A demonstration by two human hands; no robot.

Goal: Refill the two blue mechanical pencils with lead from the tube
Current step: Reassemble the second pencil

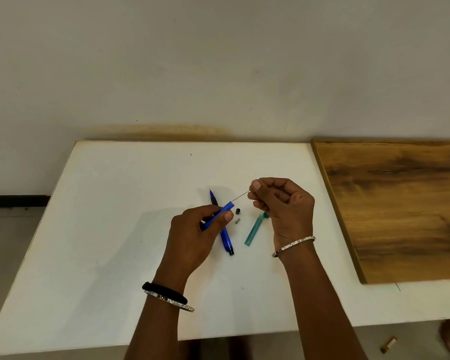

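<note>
A: What's the biggest thing here?

B: A white table [115,229] against a pale wall [218,61]. A wooden board [400,203] lies on its right part.

A: And the hands?

B: Both are above the table's middle. The left hand [192,235] is closed around a blue pencil [222,211], thumb on top, with the pencil's open end tilted up toward the right. The right hand [281,203] pinches a thin lead [239,196] between thumb and forefinger; the lead's free end sits at the pencil's open end. Whether it is already inside, I cannot tell.

A: The other pencil?

B: The second pencil [225,237] lies flat on the table, tip pointing away, partly under the left hand and the held pencil.

A: The tube?

B: The green tube [253,231] lies on the table just under the right hand, its lid [265,215] open at the far end.

A: Anything smaller?

B: A dark cap [237,211] and a grey eraser [237,220] lie between the pencils and the tube, close together. Each wrist wears a silver bangle; the left also has a black band.
</note>
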